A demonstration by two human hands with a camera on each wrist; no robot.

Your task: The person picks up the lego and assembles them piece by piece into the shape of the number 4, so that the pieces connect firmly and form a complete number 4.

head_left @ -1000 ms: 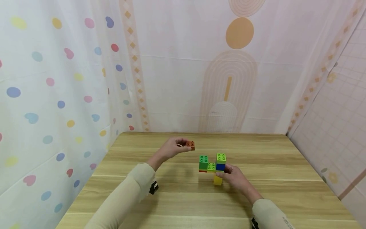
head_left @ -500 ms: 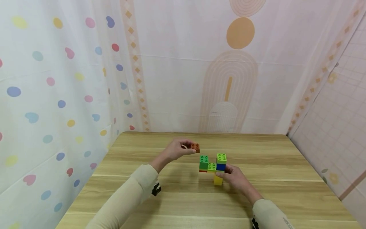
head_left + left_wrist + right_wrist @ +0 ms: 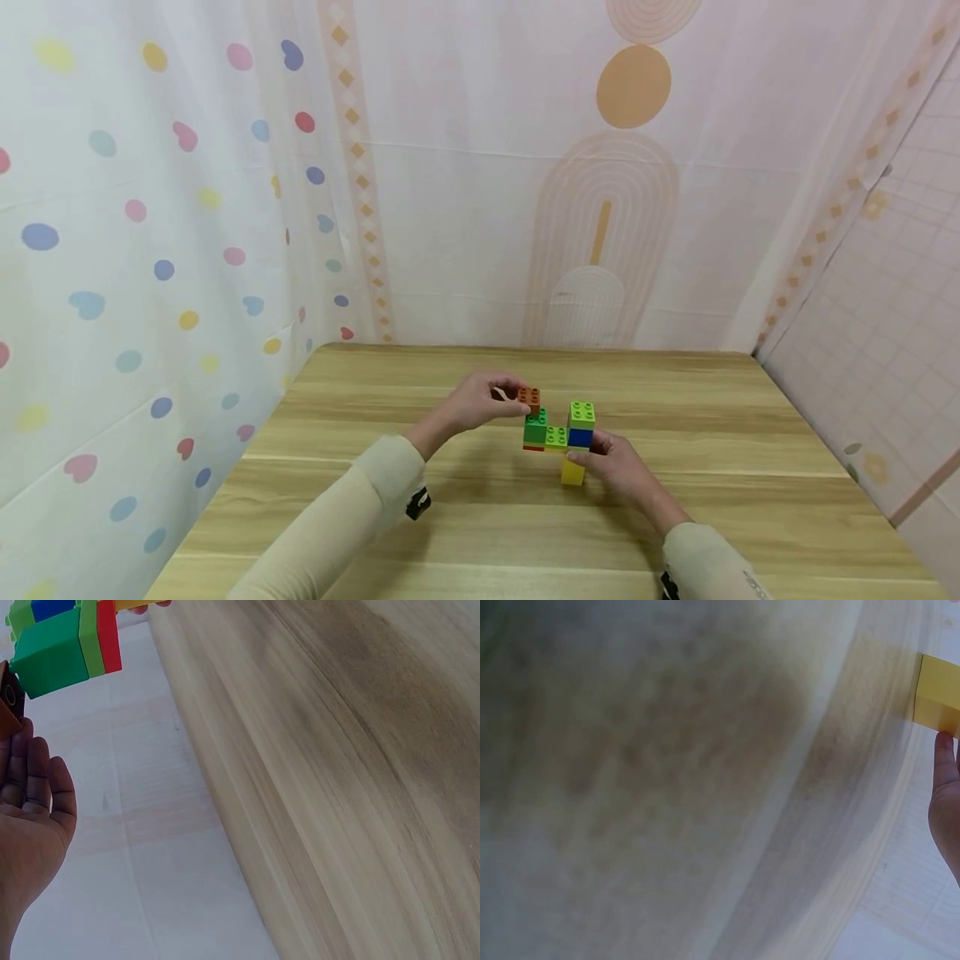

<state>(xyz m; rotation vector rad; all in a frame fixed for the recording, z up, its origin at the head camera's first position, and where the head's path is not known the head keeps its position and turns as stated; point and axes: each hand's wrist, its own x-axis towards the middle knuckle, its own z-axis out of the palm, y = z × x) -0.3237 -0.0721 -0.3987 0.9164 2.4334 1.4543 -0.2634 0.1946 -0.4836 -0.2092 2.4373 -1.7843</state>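
In the head view my left hand (image 3: 480, 402) pinches a reddish-brown toy building brick (image 3: 529, 398) between thumb and fingers. That brick sits right at the studs of a green brick (image 3: 535, 429), slightly askew over it in the left wrist view. The green brick tops the left arm of a brick assembly, with a thin red layer (image 3: 109, 636) beneath. A lime piece (image 3: 556, 437) bridges to a right column of a lime brick (image 3: 582, 414), a blue brick (image 3: 580, 437) and a yellow base (image 3: 573, 472). My right hand (image 3: 621, 463) grips this column from the right, its fingertips partly hidden behind.
The wooden table (image 3: 480, 533) spreads around both hands. A patterned curtain (image 3: 465, 233) hangs behind its far edge, and a dotted curtain (image 3: 135, 333) runs along the left. A dark wrist device (image 3: 418, 503) shows under the left sleeve.
My left hand has moved right and downward, bringing the reddish-brown brick from beside the assembly to the top of the green brick. The right hand and the assembly stay put.
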